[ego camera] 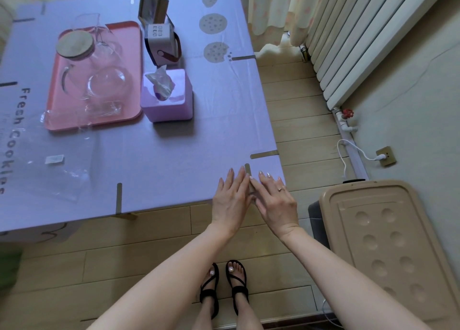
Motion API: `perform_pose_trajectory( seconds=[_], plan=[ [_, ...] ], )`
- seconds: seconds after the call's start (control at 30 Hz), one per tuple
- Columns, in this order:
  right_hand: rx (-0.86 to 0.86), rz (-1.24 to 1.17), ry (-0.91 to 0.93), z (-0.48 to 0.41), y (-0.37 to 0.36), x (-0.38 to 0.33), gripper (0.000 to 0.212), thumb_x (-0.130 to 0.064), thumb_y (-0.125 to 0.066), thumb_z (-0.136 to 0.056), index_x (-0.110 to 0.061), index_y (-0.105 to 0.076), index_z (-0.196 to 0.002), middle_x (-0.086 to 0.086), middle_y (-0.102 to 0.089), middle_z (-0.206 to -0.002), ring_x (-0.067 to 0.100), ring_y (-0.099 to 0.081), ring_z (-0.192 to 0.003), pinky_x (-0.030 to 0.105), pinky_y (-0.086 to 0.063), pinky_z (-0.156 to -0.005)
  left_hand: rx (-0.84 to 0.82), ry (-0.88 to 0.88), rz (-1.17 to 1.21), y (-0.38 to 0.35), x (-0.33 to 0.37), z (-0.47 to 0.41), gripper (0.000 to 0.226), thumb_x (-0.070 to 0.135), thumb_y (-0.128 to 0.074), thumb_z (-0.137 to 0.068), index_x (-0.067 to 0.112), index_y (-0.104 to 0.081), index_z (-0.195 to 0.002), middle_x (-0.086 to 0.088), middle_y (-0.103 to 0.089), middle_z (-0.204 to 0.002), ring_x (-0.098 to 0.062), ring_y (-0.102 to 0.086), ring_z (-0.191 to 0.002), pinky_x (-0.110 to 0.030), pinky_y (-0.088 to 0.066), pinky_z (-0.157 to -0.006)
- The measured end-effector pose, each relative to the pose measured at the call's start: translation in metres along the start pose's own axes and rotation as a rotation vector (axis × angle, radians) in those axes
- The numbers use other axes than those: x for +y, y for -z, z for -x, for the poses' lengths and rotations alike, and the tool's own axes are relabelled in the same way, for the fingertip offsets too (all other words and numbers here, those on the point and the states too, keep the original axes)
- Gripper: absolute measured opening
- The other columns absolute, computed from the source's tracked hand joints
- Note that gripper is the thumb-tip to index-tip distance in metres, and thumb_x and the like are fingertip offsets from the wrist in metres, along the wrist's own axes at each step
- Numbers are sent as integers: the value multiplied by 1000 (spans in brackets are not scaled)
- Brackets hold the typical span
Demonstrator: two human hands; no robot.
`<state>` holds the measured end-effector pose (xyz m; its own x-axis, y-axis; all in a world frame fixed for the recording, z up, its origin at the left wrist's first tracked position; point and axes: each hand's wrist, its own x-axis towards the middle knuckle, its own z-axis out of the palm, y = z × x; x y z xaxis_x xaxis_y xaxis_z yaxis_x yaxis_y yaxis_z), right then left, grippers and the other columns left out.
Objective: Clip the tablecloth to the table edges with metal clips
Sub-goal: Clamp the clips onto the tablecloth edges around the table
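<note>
Pressing flat on the lilac tablecloth [174, 155], near right corner: left hand [230, 197] and right hand [273, 200], fingers straight, grasping nothing, flanking a metal clip [247, 168] on the near edge. Second clip [263, 153] sits on the right edge, third clip [119, 197] on the near edge.

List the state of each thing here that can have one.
tablecloth, spread flat, clipped at edges
left hand, open, flat on tablecloth
right hand, open, flat on tablecloth
metal clip, on near edge, between both hands
jug lid, on
tissue box, tissue sticking out
plug, in the socket
</note>
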<state>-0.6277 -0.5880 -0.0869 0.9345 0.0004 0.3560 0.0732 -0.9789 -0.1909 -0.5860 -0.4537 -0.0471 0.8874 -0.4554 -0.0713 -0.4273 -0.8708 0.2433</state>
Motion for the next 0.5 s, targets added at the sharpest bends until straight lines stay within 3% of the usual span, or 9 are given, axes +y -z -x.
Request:
perform_pose_trajectory(
  seconds=[0.13,0.2,0.27,0.4,0.47,0.5],
  plan=[
    [15,-5,42,6,-3,3,37,-22,-68,-82,-19,-66,-120,7,-62,-126,28,-61,-113,45,-47,-100,-86,-70,-148,-4,-2,-1,48,19,-80,-70,3,-66,-113,-15,-61,-125,-39,-59,-111,-49,-54,-77],
    [-3,54,49,9,-7,1,44,-19,-69,-79,-18,-63,-123,10,-59,-130,29,-59,-117,48,-44,-102,-117,-126,-228,-3,-3,-3,35,12,-51,-82,3,-68,-111,-17,-61,-124,-40,-60,-108,-47,-56,-71],
    [-16,110,57,11,-10,-1,51,-18,-70,-78,-16,-58,-127,12,-56,-134,30,-55,-121,50,-40,-103,-147,-118,-251,1,1,-5,48,10,-31,-83,2,-64,-117,-19,-56,-129,-41,-57,-112,-47,-55,-73],
    [-7,116,43,12,-11,-2,53,-11,-66,-78,-16,-54,-129,12,-54,-136,30,-53,-124,49,-35,-105,-204,-62,-171,13,7,-7,49,5,-39,-96,-2,-28,-143,-17,-17,-153,-43,-26,-137,-49,-41,-98],
    [-16,62,11,12,-7,-5,52,-6,-59,-77,-17,-58,-127,11,-54,-136,29,-53,-124,48,-33,-108,-266,-42,-218,15,6,-9,51,5,-34,-98,-2,-16,-146,-17,-9,-156,-42,-15,-141,-49,-36,-102],
    [-35,27,-10,10,-4,-7,53,-4,-60,-74,-17,-59,-126,10,-55,-135,29,-54,-123,47,-33,-109,-248,-48,-240,16,7,-9,53,6,-41,-96,-3,-21,-144,-20,-16,-154,-43,-20,-139,-47,-41,-98]
  ],
)
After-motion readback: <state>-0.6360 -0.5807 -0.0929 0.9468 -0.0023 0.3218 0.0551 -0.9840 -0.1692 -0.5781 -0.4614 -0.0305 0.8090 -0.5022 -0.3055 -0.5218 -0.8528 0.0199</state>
